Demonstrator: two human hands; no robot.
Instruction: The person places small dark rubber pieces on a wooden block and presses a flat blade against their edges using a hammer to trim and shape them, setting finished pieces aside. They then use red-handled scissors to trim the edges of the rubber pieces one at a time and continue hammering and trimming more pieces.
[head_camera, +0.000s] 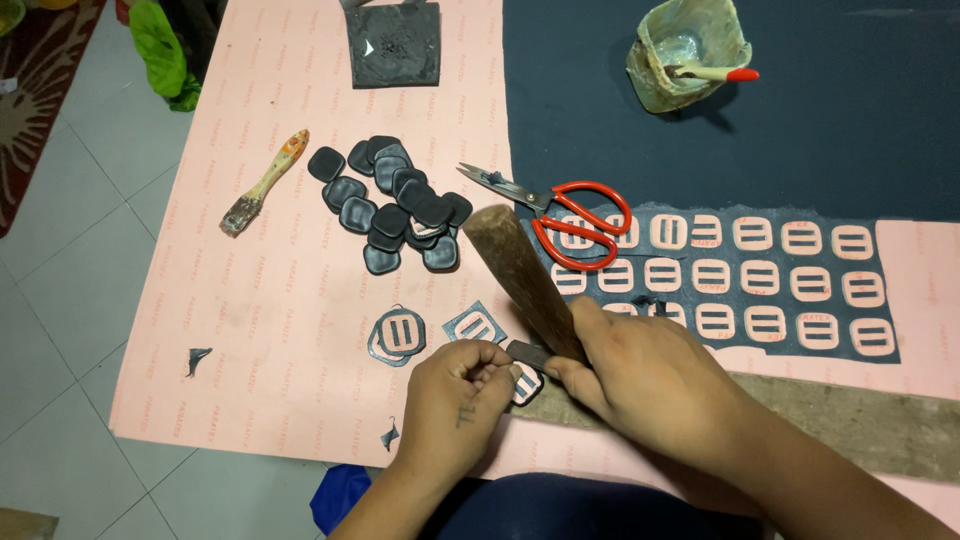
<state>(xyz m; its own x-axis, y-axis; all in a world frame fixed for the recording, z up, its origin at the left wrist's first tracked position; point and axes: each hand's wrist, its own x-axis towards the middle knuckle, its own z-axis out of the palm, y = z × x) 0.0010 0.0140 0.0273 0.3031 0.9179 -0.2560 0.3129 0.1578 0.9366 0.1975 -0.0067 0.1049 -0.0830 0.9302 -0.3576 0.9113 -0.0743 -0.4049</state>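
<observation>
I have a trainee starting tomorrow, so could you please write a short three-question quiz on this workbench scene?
1. True or false: the red-handled scissors lie on the floor.
2. What does the right hand grip?
A. a paintbrush
B. a wooden-handled tool
C. a cup
3. Fill in: the pile of dark covered buckles lies between the scissors and the ____.

Key
1. False: they rest on the table, partly on the dark sheet.
2. B: the wooden handle rises from that hand, while the left hand pinches a small buckle piece.
3. Brush: the worn brush lies to the pile's left.
</observation>
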